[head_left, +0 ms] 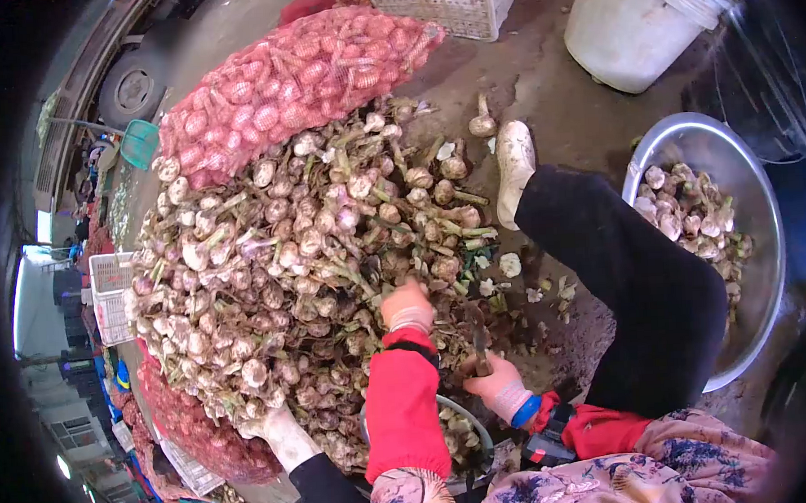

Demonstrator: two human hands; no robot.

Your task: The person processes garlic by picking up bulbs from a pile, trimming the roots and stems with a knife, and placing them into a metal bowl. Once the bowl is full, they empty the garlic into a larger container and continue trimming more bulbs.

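A large heap of garlic bulbs with stalks (277, 257) spreads out before me. My left hand (408, 307), in a pale orange glove, reaches into its near right side, fingers curled down around a garlic bulb partly hidden among the stalks. To its right and nearer my body, my right hand (497, 378) is closed around a long, worn brown metal tool (477, 334), which points away from me at the edge of the heap. A metal basin (485, 437) with garlic in it sits between my legs, partly covered by my left sleeve.
A wide steel basin (773, 235) holding trimmed bulbs stands right of my bent leg (638, 277). Red net sacks (296, 72) of garlic border the heap. Behind are a white bucket (623, 35) and a white crate (451, 7). My shoe (515, 170) rests beside scattered peelings.
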